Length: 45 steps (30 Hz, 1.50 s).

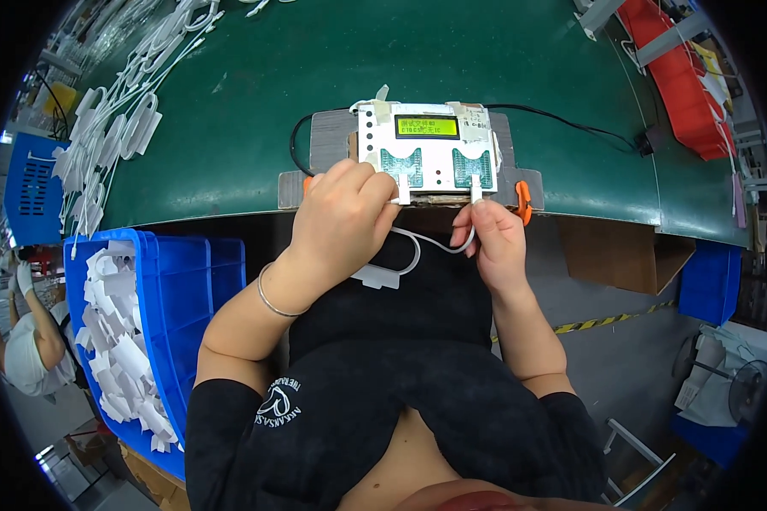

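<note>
A white cable tester (382, 129) with a lit yellow-green screen (427, 127) lies at the table's near edge. It carries two green circuit boards, one on the left (400, 159) and one on the right (472, 160). My left hand (343, 215) is closed at one end of a white cable (418, 249), beside the left board; its fingertips are partly hidden. Thumb and fingers of my right hand (498, 242) pinch the other end, whose white plug (475, 191) meets the right board. Between my hands the cable hangs in a loop, with a white tag (377, 277) below.
Bundled white cables (141, 128) lie on the green table (315, 51) at the left. A blue crate (175, 289) of white paper pieces stands left of me. Orange clamps (524, 202) flank the tester. A red bin (686, 94) and a cardboard box (618, 255) are at the right.
</note>
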Motion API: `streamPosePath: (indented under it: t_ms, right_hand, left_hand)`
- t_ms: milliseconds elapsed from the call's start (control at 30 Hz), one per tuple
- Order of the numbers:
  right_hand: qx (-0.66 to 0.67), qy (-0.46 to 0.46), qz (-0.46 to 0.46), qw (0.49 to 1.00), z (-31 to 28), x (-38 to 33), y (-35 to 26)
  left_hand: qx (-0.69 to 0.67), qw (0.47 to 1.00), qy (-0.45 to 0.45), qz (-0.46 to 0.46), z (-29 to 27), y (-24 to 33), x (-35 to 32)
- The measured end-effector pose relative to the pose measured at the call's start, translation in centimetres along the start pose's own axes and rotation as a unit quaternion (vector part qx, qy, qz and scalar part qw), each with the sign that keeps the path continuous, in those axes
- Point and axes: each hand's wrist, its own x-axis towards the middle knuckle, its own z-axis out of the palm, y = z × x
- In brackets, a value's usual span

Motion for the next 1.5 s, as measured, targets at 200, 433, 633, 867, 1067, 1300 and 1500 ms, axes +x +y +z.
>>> streamPosePath:
  t_ms: [200, 433, 633, 867, 1067, 1300, 1500]
  right_hand:
    - [-0.26, -0.097, -0.276, 0.92, -1.7, -1.9, -1.9]
    - [0.34, 0.038, -0.256, 0.904, -8.4, 5.8, -11.5]
    - [0.369, 0.021, -0.28, 0.886, -7.0, 10.6, -12.1]
    - [-0.017, -0.103, -0.126, 0.986, 1.3, 13.4, -9.4]
    - [0.102, -0.11, -0.022, 0.989, 0.7, 21.6, -8.5]
    - [0.104, -0.158, -0.033, 0.981, -2.1, 23.8, -4.9]
    - [0.018, -0.195, -0.039, 0.98, -1.7, 22.8, -5.7]
  left_hand:
    - [-0.156, 0.972, -0.122, 0.122, -4.7, -0.3, -0.4]
    - [-0.794, 0.591, 0.103, -0.102, -9.4, -12.7, 3.0]
    - [-0.772, 0.634, -0.017, 0.038, -3.7, -6.5, 7.8]
    - [-0.677, 0.668, 0.104, -0.292, -0.6, -10.6, 12.7]
    - [-0.613, 0.724, -0.055, -0.312, 1.4, -14.0, 12.1]
    - [-0.542, 0.756, 0.149, -0.335, 0.7, -16.4, 12.3]
    - [-0.625, 0.726, 0.125, -0.258, 0.7, -14.9, 12.1]
